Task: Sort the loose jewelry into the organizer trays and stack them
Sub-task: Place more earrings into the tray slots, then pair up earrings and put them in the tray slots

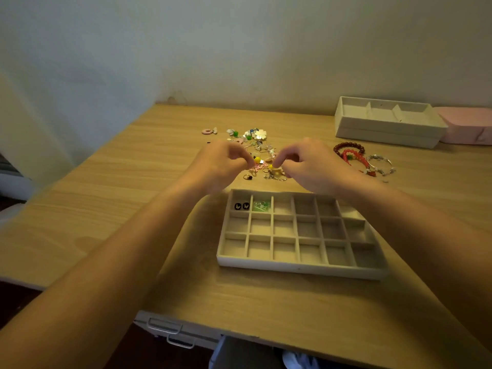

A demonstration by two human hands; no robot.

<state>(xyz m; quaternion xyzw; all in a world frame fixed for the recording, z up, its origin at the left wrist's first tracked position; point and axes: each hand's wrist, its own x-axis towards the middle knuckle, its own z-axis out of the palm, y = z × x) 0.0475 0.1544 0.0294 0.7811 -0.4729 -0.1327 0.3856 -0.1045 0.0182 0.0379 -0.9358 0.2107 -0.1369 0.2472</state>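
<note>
forearms [133, 249] flank the grid tray [300, 269]; beyond it left hand [226, 162] and right hand [308, 165] bunch fingertips [249, 163] over the jewelry pile [259, 135]. pinching what, unclear.

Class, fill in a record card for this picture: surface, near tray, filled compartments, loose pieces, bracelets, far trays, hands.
surface: wooden table
near tray: grid tray, mostly empty compartments
filled: black earring pair in far-left corner compartment; green pieces in the next one rightward
loose: jewelry pile beyond the tray
bracelets: red bead bracelets and silver bracelet, right of the pile
far trays: stacked trays at far right
hands: left hand and right hand, fingers curled over the pile; grip cannot be told
</note>
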